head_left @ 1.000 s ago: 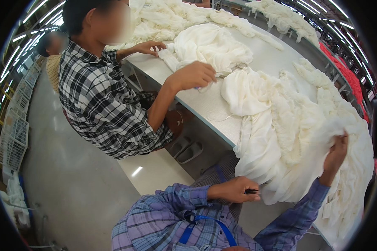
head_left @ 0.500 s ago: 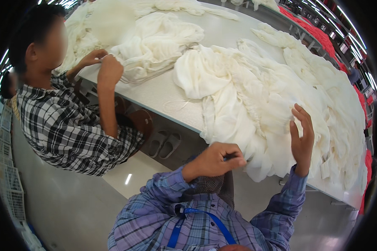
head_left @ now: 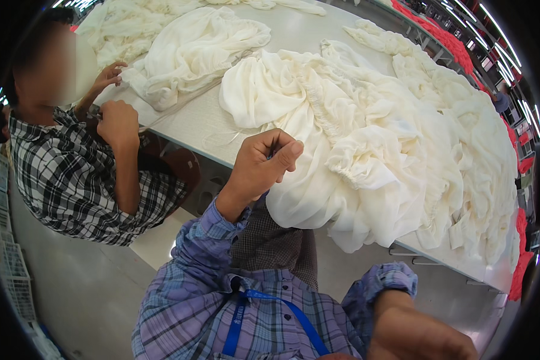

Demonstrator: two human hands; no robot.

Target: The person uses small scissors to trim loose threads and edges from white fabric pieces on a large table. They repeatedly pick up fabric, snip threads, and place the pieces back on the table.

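Note:
My left hand [head_left: 261, 161] is raised in front of the table edge, its fingers curled in and the thumb laid along them. Anything pinched in it is hidden or too fine to make out. Just beyond it, a heap of thin cream-white cloth [head_left: 396, 138] with gathered edges spreads over the table and droops past its front edge. My right hand [head_left: 417, 330] is low at the bottom right, back near my body and apart from the cloth. Motion smears its fingers, so their state is unclear.
A co-worker in a black-and-white checked shirt [head_left: 66, 180] sits at the left, both hands by another cream cloth pile [head_left: 204, 51] on the white table [head_left: 192, 117]. Grey slippers [head_left: 210, 191] lie beneath it. White crates [head_left: 9, 258] line the far left; red cloth [head_left: 441, 36] lies behind.
My left hand has moved up and left. My right hand has dropped from above the cloth toward my body. The cloth's near part now lies folded differently, and the co-worker's hands have moved apart.

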